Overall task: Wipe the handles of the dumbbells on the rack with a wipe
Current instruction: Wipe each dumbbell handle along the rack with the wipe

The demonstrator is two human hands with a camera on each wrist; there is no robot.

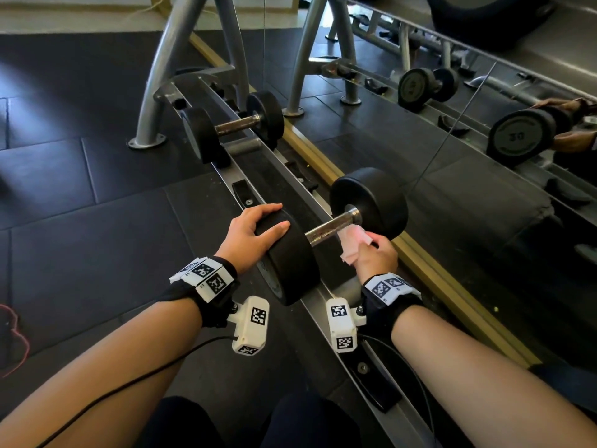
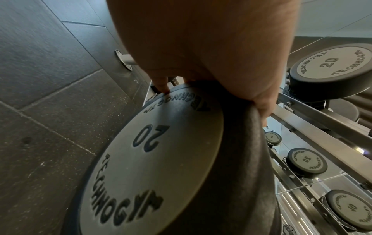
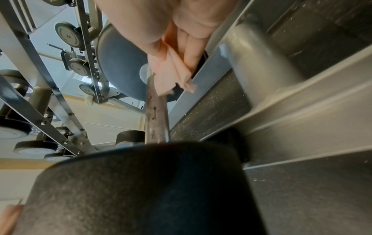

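A: In the head view, the right hand (image 1: 376,258) covers the far stretch of the handle (image 1: 326,228) with the wipe (image 1: 353,242); its fingertips are hidden.

B: And in the left wrist view the left hand (image 2: 191,47) is cut by the top edge, blocking the rack (image 2: 314,120) behind; lower-right plate numbers are blurred.
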